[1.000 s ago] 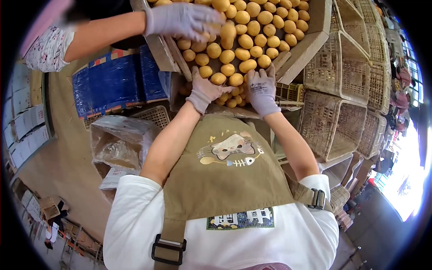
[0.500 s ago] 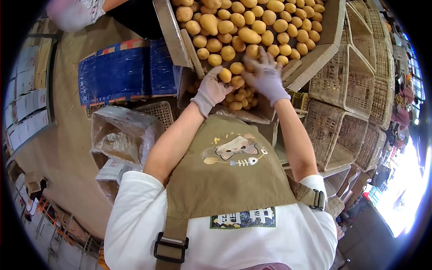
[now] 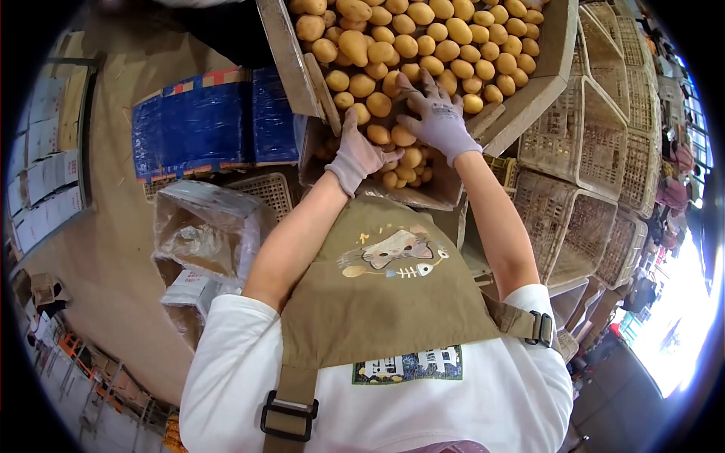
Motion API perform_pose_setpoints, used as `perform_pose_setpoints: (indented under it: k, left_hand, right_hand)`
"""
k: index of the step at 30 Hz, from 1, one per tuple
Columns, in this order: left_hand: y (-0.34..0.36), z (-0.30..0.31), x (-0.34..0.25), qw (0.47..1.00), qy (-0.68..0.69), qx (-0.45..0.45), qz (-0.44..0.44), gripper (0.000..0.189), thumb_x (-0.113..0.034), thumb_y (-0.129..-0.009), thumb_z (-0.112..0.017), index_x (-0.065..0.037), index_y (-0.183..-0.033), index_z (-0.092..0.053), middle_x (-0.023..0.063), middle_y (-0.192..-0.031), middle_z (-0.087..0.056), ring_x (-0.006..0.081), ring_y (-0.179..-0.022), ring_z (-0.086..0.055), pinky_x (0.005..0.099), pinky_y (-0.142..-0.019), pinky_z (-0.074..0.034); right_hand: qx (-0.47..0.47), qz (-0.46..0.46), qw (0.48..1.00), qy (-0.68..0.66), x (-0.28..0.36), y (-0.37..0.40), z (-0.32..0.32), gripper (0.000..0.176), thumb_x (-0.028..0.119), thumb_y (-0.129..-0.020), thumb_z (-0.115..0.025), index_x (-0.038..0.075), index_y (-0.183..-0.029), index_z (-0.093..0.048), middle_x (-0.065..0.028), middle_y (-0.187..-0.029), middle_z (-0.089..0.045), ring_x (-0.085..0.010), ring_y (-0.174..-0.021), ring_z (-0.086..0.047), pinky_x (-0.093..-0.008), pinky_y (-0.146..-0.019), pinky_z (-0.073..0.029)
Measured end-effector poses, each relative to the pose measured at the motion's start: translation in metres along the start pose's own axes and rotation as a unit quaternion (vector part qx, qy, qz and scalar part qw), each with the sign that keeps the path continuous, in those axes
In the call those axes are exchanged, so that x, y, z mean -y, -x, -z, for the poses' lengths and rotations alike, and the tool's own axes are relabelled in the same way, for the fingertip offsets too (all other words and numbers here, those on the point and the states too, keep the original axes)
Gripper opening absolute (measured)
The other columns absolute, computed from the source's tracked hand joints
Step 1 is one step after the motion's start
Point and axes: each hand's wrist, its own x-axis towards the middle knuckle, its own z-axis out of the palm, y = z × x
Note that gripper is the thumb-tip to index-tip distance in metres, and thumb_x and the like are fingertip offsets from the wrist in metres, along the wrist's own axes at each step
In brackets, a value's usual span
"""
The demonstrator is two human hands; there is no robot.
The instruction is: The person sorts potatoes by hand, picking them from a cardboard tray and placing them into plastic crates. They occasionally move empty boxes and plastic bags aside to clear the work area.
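Note:
Many yellow potatoes point(image 3: 458, 32) lie in a wooden-sided sorting tray point(image 3: 529, 100) ahead of me. Below the tray's mouth, a box point(image 3: 436, 198) close to my apron holds more potatoes point(image 3: 410, 160). My right hand point(image 3: 439, 122), in a pale glove, reaches over the tray's mouth with its fingers spread against the nearest potatoes. On the other side of the mouth, my left hand point(image 3: 355, 155), also gloved, is open with thumb and fingers apart. Several potatoes lie between the two hands. Parts of the box are hidden beneath my hands.
Stacked plastic crates point(image 3: 563, 219) stand to the right. To the left are blue-wrapped boxes point(image 3: 192, 124) and a plastic-lined carton point(image 3: 200, 234) beside a crate point(image 3: 264, 192). White cartons point(image 3: 45, 170) are piled at the far left. Part of another person's dark clothing point(image 3: 226, 34) shows at the top.
Potatoes near the tray's mouth have shifted toward the box. My right hand has moved slightly up and its fingers show more clearly; my left hand has opened out beside the mouth.

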Motion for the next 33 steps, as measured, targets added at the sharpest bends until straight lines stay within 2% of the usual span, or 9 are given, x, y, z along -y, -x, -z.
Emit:
perform_pose_setpoints:
  k: [5,6,10,13,15,17,21,28,33]
  left_hand:
    - [-0.003,0.008,0.001,0.996,-0.084,0.028,-0.013,0.069,-0.06,-0.091,-0.051,-0.018,-0.146,-0.041,0.0074,-0.153,-0.042,0.033,-0.14,-0.04,0.0656,-0.11,-0.028]
    - [-0.004,0.008,0.002,0.991,-0.129,-0.037,-0.004,0.063,-0.057,-0.092,-0.052,-0.022,-0.144,-0.044,0.0053,-0.151,-0.044,0.0292,-0.14,-0.04,0.0628,-0.111,-0.028]
    - [0.01,0.005,0.001,0.99,-0.14,-0.008,-0.034,0.067,-0.058,-0.092,-0.055,-0.022,-0.147,-0.04,0.005,-0.153,-0.04,0.0321,-0.144,-0.031,0.0665,-0.112,-0.025]
    - [0.011,0.004,0.005,0.996,-0.075,0.018,-0.048,0.08,-0.068,-0.089,-0.054,-0.021,-0.151,-0.035,0.0059,-0.156,-0.034,0.0337,-0.146,-0.026,0.0686,-0.112,-0.025]
    - [-0.005,0.009,0.005,0.999,-0.019,0.006,-0.043,0.101,-0.085,-0.08,-0.047,-0.021,-0.155,-0.026,0.009,-0.16,-0.024,0.0368,-0.146,-0.025,0.0711,-0.113,-0.023]
    - [-0.012,0.014,0.007,0.999,0.024,0.047,-0.002,0.103,-0.087,-0.08,-0.043,-0.021,-0.156,-0.024,0.0103,-0.161,-0.024,0.0386,-0.146,-0.024,0.0733,-0.111,-0.025]
    - [-0.016,0.014,0.01,0.991,0.075,0.107,-0.001,0.103,-0.09,-0.08,-0.035,-0.022,-0.157,-0.023,0.0115,-0.162,-0.022,0.043,-0.146,-0.025,0.0804,-0.103,-0.026]
    - [-0.008,0.006,0.01,0.99,0.071,0.124,-0.009,0.097,-0.087,-0.082,-0.035,-0.026,-0.157,-0.024,0.0097,-0.162,-0.022,0.0415,-0.147,-0.021,0.082,-0.106,-0.015]
    - [-0.009,0.0,0.019,0.994,0.09,0.059,-0.027,0.086,-0.078,-0.09,-0.031,-0.021,-0.155,-0.03,0.0069,-0.163,-0.026,0.0342,-0.148,-0.027,0.0632,-0.116,-0.023]
  right_hand:
    - [-0.009,0.018,1.0,0.016,0.029,-0.005,0.03,0.041,0.041,-0.09,-0.06,0.027,-0.128,-0.065,-0.0173,-0.141,-0.053,-0.0348,-0.131,-0.05,-0.0534,-0.112,-0.03]
    - [-0.12,0.087,0.989,0.028,0.036,-0.007,0.01,0.045,0.043,-0.089,-0.061,0.029,-0.132,-0.063,-0.0174,-0.146,-0.049,-0.0362,-0.135,-0.046,-0.0542,-0.112,-0.028]
    - [-0.046,0.087,0.992,0.074,0.006,0.007,-0.005,0.049,0.05,-0.088,-0.062,0.035,-0.135,-0.062,-0.0102,-0.161,-0.031,-0.0328,-0.15,-0.024,-0.062,-0.117,-0.017]
    - [0.02,0.069,0.995,0.062,-0.009,0.01,0.014,0.036,0.046,-0.09,-0.06,0.027,-0.118,-0.072,-0.0095,-0.153,-0.044,-0.031,-0.143,-0.038,-0.0535,-0.112,-0.034]
    - [-0.105,-0.07,0.986,-0.106,-0.046,-0.028,0.005,0.033,0.037,-0.092,-0.059,0.017,-0.116,-0.068,-0.0124,-0.128,-0.063,-0.0335,-0.105,-0.067,-0.0431,-0.086,-0.055]
    - [-0.283,-0.09,0.953,-0.053,-0.049,-0.047,0.04,0.034,0.03,-0.092,-0.059,0.011,-0.121,-0.058,-0.0162,-0.121,-0.063,-0.0362,-0.1,-0.067,-0.0451,-0.082,-0.056]
    - [-0.04,-0.107,0.987,0.11,-0.032,-0.069,0.053,0.04,0.025,-0.088,-0.069,0.009,-0.122,-0.053,-0.0195,-0.129,-0.056,-0.0374,-0.111,-0.064,-0.0488,-0.087,-0.055]
    - [-0.179,-0.072,0.952,-0.239,-0.021,-0.041,0.048,0.057,0.035,-0.078,-0.074,0.008,-0.126,-0.057,-0.0174,-0.114,-0.066,-0.0321,-0.101,-0.066,-0.0425,-0.09,-0.054]
    - [0.016,0.093,0.995,-0.043,0.086,-0.037,0.046,0.046,0.017,-0.084,-0.06,0.019,-0.13,-0.056,-0.0203,-0.117,-0.061,-0.0369,-0.106,-0.065,-0.0457,-0.086,-0.054]
